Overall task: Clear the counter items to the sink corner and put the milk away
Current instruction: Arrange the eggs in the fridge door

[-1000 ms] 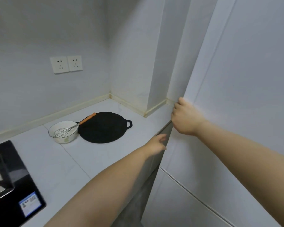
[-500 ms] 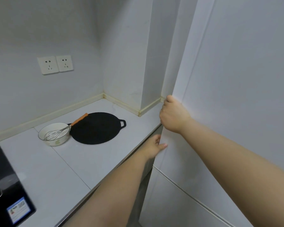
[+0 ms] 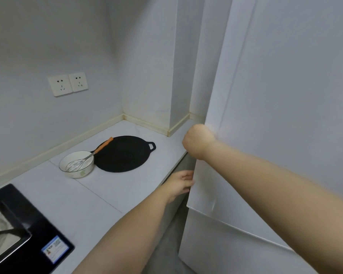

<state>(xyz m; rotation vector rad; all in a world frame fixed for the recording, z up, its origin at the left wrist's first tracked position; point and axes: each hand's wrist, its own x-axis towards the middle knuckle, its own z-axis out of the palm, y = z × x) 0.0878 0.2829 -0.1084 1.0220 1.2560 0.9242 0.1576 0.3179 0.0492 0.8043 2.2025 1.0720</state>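
A tall white fridge point(image 3: 285, 115) fills the right side, next to the counter's end. My right hand point(image 3: 198, 141) is closed in a fist around the left edge of the upper fridge door point(image 3: 210, 175), at counter height. Lower down, my left hand point(image 3: 181, 183) reaches across the counter's front edge, its fingers spread and the fingertips against that same door edge. The door's bottom corner stands slightly out from the lower fridge door point(image 3: 216, 244). No milk is in view.
On the white counter point(image 3: 99, 194) lie a flat black griddle pan point(image 3: 123, 154) and a white bowl point(image 3: 76, 165) holding a whisk point(image 3: 87, 158) with an orange handle. A black stove point(image 3: 18, 234) sits at the lower left. Two wall sockets point(image 3: 67, 84) are above.
My left hand has slid lower along the fridge door's edge. My right hand keeps its grip, and the door edge has swung slightly outward.
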